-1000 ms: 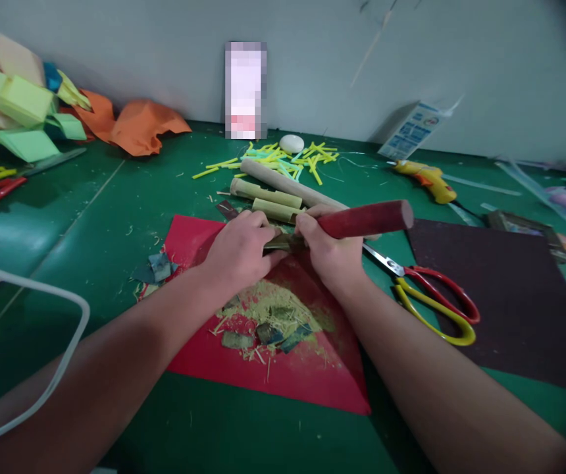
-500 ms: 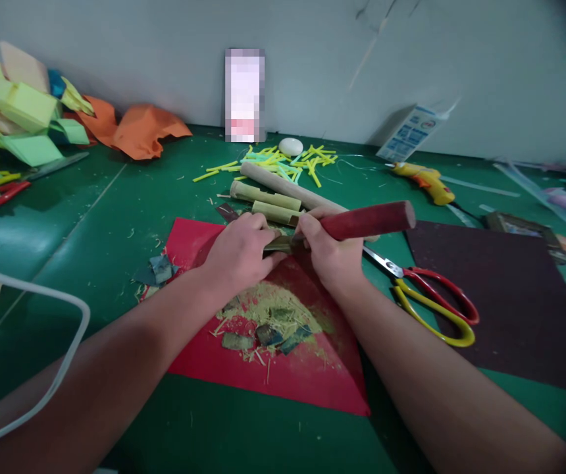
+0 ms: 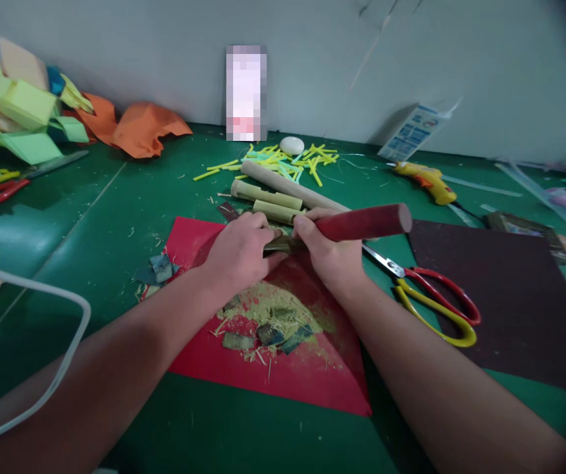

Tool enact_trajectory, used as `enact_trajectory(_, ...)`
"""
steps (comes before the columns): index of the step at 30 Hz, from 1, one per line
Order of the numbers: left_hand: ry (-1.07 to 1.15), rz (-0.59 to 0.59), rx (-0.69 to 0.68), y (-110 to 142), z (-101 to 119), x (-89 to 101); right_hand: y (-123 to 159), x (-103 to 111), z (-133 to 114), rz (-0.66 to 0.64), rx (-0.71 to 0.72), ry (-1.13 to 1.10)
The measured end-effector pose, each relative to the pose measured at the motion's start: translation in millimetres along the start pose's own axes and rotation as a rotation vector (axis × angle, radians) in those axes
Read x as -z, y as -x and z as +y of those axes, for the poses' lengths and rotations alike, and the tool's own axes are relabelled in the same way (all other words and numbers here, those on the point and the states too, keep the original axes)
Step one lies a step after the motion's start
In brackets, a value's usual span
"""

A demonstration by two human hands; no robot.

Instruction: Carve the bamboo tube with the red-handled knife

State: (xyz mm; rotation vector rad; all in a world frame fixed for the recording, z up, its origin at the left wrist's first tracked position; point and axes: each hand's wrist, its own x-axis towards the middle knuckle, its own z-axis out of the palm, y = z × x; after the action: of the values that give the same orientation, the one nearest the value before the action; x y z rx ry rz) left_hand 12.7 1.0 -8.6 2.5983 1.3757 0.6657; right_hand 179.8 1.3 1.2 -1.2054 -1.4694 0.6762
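My left hand [image 3: 243, 247] pinches a narrow greenish piece of bamboo [image 3: 283, 245] above a red sheet [image 3: 204, 368]. My right hand [image 3: 330, 250] is closed round a tool with a thick red cylindrical handle [image 3: 366, 222], which points up to the right. Its working end is hidden by the fingers, close to the bamboo piece. Beyond my hands lie two cut bamboo tubes [image 3: 266, 192] and a long pale wooden rod [image 3: 287, 184]. Pale sawdust [image 3: 283, 296] and several dark green chips [image 3: 269, 334] cover part of the red sheet.
Red-and-yellow-handled scissors [image 3: 436, 296] lie right of my right hand, partly on a dark brown sheet [image 3: 500, 296]. Further back are a yellow glue gun [image 3: 426, 181], yellow and green sticks [image 3: 278, 161] and a phone [image 3: 245, 92]. Crumpled orange paper [image 3: 149, 128] lies back left.
The red handle has shifted slightly left and down with my right hand. My left hand stays in place on the bamboo piece.
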Motion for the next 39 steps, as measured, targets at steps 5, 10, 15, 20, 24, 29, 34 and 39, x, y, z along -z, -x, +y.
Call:
enact_trajectory(5, -0.016, 0.005, -0.033, 1.0, -1.3, -1.3, 0.3, -1.3, -3.0, -0.04, 0.036, 0.044)
enact_trajectory(10, -0.033, 0.002, -0.035, 1.4, -1.1, -1.2, 1.0, -4.5, -4.7, 0.003, -0.007, 0.044)
enact_trajectory(15, -0.016, -0.034, -0.01, -1.5, 1.2, 2.2, 0.1, -4.5, -6.1, -0.019, -0.006, 0.031)
enact_trajectory(20, -0.006, -0.07, 0.029, -4.8, 1.8, 3.8, 2.1, -5.5, -6.0, -0.044, -0.09, -0.001)
enact_trajectory(24, -0.005, -0.048, 0.017, -4.4, 1.3, 2.4, 1.0, -7.3, -6.0, 0.082, -0.066, -0.04)
enact_trajectory(29, -0.018, -0.026, 0.019, -2.6, 3.3, 1.2, -0.5, -7.8, -4.6, 0.094, -0.046, -0.024)
enact_trajectory(34, -0.024, 0.013, 0.007, -2.0, 2.9, -0.4, 0.3, -7.5, -5.6, 0.102, -0.042, 0.023)
enact_trajectory(39, -0.039, 0.017, 0.008, -2.1, 2.3, -0.3, 0.4, -7.3, -5.6, 0.107, -0.038, 0.024)
